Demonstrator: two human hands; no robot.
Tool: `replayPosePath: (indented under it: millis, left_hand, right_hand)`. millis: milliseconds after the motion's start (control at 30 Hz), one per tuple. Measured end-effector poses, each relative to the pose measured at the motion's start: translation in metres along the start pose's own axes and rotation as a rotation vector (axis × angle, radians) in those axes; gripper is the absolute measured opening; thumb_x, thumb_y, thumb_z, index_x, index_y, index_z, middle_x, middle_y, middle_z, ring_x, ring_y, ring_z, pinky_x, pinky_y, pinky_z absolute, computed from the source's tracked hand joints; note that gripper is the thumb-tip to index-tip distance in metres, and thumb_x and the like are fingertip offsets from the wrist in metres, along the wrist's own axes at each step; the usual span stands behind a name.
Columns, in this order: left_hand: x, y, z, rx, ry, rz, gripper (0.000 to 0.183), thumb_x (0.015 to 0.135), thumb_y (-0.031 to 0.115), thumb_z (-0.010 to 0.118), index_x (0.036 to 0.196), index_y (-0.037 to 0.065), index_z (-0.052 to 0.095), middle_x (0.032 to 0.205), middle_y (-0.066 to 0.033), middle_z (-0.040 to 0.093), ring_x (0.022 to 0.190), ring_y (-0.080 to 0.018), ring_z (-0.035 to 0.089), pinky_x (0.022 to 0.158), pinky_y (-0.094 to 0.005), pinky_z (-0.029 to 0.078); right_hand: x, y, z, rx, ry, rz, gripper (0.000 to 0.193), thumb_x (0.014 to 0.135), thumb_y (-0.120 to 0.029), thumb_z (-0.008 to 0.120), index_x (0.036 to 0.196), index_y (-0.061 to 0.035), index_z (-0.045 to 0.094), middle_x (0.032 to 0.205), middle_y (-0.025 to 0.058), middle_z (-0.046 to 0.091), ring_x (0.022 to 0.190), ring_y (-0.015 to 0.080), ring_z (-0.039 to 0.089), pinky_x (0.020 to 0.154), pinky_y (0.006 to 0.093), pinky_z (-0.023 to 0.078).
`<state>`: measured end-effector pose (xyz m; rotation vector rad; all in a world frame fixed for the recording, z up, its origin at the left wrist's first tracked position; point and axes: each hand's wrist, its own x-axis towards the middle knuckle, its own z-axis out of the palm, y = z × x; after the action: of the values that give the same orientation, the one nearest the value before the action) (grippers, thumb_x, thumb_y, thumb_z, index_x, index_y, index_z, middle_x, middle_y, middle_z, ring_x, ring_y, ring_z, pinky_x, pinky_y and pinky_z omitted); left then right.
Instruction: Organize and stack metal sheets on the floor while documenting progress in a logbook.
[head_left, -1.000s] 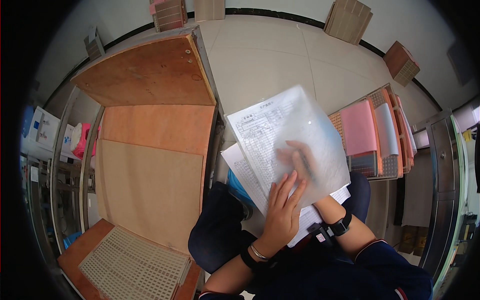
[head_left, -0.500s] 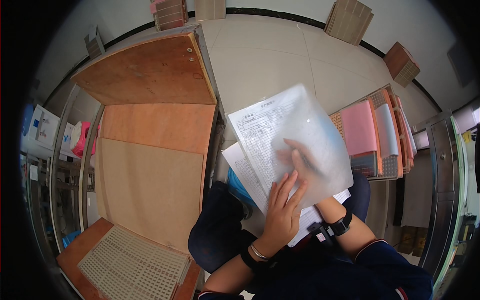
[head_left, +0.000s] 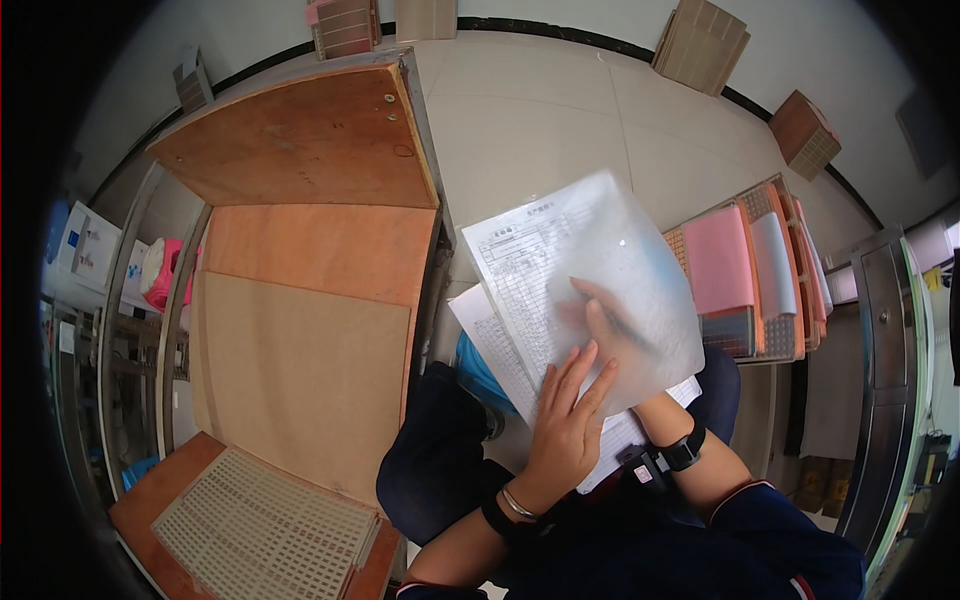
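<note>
The left hand (head_left: 568,420) lies flat with fingers spread on the lower edge of a printed form in a clear plastic sleeve (head_left: 585,290), its grip open and only pressing the sheet. The right hand (head_left: 600,320) sits under the same sleeve, seen blurred through the plastic with a dark thin pen-like thing; whether its grip is closed cannot be told. The sleeve is held tilted over the person's lap, above a second printed sheet (head_left: 495,345) that sticks out just below and left of it. A black band sits on each wrist. Right of the hands stands a stack of orange trays (head_left: 775,345) with a pink pad (head_left: 718,262) on top. Left of them lies a wooden desk (head_left: 300,300), with a cream perforated tray (head_left: 250,525) at its near end.
</note>
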<state>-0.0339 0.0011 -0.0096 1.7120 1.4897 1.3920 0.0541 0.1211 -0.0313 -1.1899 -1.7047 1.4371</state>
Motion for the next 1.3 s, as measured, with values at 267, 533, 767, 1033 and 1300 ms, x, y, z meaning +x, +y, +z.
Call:
replayPosePath:
  millis: [267,533,767,1033,1300]
  left_hand:
    - [0.000,0.001,0.000,-0.005,0.008,0.005,0.045,0.084,0.002,0.038,0.128,0.000,0.047,0.136,-0.0218,0.038,0.126,-0.0379,0.035,0.106,-0.0481,0.022]
    - [0.001,0.000,-0.001,-0.024,0.011,0.021,0.044,0.082,-0.001,0.037,0.125,-0.002,0.049,0.135,-0.0224,0.038,0.126,-0.0384,0.035,0.106,-0.0463,0.024]
    - [0.000,-0.003,-0.001,-0.116,0.064,-0.017,0.043,0.084,0.000,0.034,0.125,-0.003,0.049,0.135,-0.0223,0.037,0.126,-0.0362,0.036,0.105,-0.0418,0.026]
    - [-0.013,-0.005,-0.003,-0.200,0.129,-0.120,0.042,0.085,0.003,0.036,0.124,-0.002,0.049,0.132,-0.0237,0.040,0.123,-0.0357,0.039,0.104,-0.0433,0.027]
    - [-0.028,-0.009,0.001,-0.854,0.631,-0.365,0.046,0.099,0.027,0.025,0.116,-0.007,0.049,0.116,-0.0182,0.053,0.107,-0.0249,0.052,0.092,-0.0347,0.040]
  right_hand:
    - [-0.002,-0.006,0.000,0.048,-0.005,0.027,0.052,0.093,-0.047,0.041,0.129,-0.0085,0.045,0.112,0.0142,0.057,0.108,0.0184,0.051,0.091,0.0291,0.040]
    - [-0.001,0.002,0.010,-0.168,0.177,-0.093,0.029,0.091,-0.023,0.051,0.111,-0.0038,0.058,0.100,0.0121,0.061,0.091,0.0193,0.057,0.081,0.0283,0.045]
    - [0.007,0.020,-0.007,-0.356,0.044,-0.174,0.025,0.083,-0.016,0.056,0.101,-0.0009,0.059,0.091,0.0138,0.062,0.083,0.0228,0.060,0.073,0.0323,0.047]
    - [-0.005,-0.007,0.008,-0.008,0.121,-0.215,0.011,0.075,-0.005,0.061,0.078,-0.0046,0.050,0.061,-0.0019,0.049,0.053,0.0044,0.042,0.048,0.0206,0.034]
    - [-0.003,0.001,0.007,0.018,0.055,-0.145,0.013,0.078,-0.002,0.058,0.077,-0.0057,0.046,0.062,-0.0026,0.049,0.056,0.0011,0.042,0.050,0.0164,0.033]
